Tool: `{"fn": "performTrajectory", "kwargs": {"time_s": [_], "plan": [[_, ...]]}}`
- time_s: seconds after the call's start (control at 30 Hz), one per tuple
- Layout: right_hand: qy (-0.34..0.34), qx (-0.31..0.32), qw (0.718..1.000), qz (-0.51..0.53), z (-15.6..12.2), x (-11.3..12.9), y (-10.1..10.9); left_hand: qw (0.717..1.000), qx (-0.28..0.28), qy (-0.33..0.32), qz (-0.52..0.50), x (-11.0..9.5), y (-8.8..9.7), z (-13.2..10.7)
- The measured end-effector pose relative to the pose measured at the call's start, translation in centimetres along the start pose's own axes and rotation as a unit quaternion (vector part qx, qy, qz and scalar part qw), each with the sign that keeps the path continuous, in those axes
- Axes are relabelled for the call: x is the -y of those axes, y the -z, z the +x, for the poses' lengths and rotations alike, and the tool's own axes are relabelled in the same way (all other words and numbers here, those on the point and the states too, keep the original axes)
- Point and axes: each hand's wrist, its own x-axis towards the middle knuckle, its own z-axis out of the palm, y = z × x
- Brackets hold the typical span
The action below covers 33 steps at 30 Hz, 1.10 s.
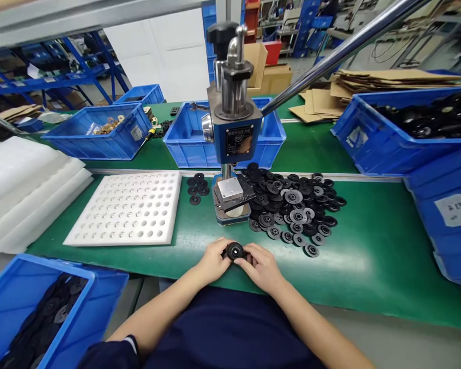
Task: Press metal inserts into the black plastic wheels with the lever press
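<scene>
Disc (235, 250) | face and axis toward camera | left hand (214, 261), right hand (264, 266) holding

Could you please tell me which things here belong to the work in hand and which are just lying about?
Seemingly belonging:
Black round part in left hand and right hand
Pile of discs
Lever press
White tray

Apparently lying about:
Flattened cardboard
Yellow-handled screwdriver
</scene>
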Motion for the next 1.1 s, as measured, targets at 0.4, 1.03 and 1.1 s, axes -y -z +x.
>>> {"fn": "performTrajectory", "kwargs": {"time_s": [0.4,1.03,1.1], "plan": [[-0.008,0.003,1.0,0.001,0.1,0.1,0.2,1.0,-0.015,-0.009,0.012,0.2,-0.1,-0.1],[-0.054,-0.026,0.997,0.04,0.2,-0.6,-0.9,0.951,-0.259,0.117,-0.122,-0.5,16.7,13.7],[-0.061,-0.03,0.997,0.032,0.2,-0.5,-0.8,0.945,-0.289,0.075,-0.13,-1.9,19.3,17.2]]}}
